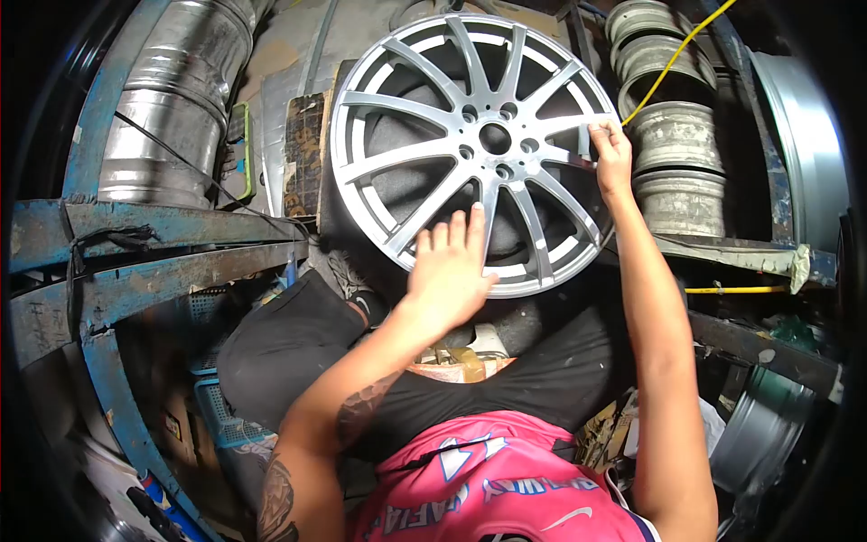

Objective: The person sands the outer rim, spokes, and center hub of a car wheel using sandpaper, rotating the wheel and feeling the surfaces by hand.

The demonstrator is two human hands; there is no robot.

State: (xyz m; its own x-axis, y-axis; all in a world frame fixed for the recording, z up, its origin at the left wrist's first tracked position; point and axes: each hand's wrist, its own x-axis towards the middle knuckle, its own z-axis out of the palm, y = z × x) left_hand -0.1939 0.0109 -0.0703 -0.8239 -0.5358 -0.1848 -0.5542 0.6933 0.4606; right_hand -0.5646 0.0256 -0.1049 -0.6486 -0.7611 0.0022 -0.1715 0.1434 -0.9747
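Observation:
A silver multi-spoke alloy wheel rim [494, 107] lies face up in front of me, with a round centre hole and several bolt holes around it. My left hand [450, 271] rests flat on its lower spokes, fingers stretched out and slightly apart. At the right side of the wheel, my right hand [611, 155] has its fingers bent and pressed together at the outer end of a spoke. Whatever those fingertips hold, if anything, is too small to make out. The spoke beneath them looks darker than its neighbours.
Stacked wheel barrels [677, 135] stand on the right, with a yellow hose [668, 68] running past them. Large metal barrels [172, 99] stand at the left behind a blue metal frame [163, 230]. Another rim [763, 420] sits low on the right.

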